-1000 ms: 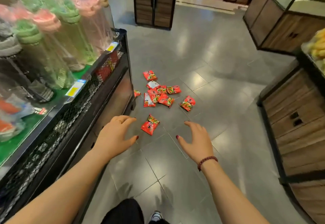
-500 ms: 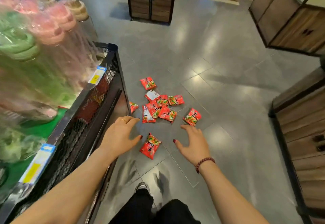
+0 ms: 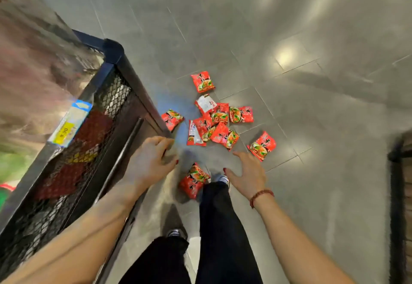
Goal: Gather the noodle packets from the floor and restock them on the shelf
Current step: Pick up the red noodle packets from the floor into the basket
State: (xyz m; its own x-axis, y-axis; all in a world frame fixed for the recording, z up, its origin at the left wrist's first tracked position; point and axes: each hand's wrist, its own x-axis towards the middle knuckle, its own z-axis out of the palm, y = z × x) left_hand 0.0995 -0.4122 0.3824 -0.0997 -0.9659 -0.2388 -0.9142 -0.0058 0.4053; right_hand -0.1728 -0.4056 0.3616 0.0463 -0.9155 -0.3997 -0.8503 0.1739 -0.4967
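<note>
Head view. The floor point(image 3: 289, 27) is large grey glossy tiles with pale light reflections, filling the upper and right parts of the frame. A dark wooden cabinet point(image 3: 401, 172) shows only at the right edge.

On the left, the shelf point(image 3: 116, 61) runs diagonally: a black metal frame with a mesh front. A yellow-and-blue price tag point(image 3: 69, 125) sits on its rail, and red packs point(image 3: 89, 136) show behind the mesh. The goods on top are blurred.

The noodle packets point(image 3: 214, 123) lie on the floor at mid-frame in an overlapping cluster. Singles lie apart from it:
- one farther up point(image 3: 202, 81)
- one beside the shelf base point(image 3: 172, 119)
- one to the right point(image 3: 262, 145)
- the nearest packet point(image 3: 194, 180), touching a dark trouser leg point(image 3: 223, 228)

The left hand point(image 3: 149, 161) is empty, its fingers loosely curved and apart, just beside the shelf corner. The right hand point(image 3: 247, 176), above a red bead bracelet point(image 3: 260, 195), is empty with spread fingers, near the right-hand single.

Compared with half a second ago, the view has tipped further down. The far cabinets have left the top of the frame. A leg has stepped forward to the nearest packet. The packets lie as before, and both hands remain empty above them.
</note>
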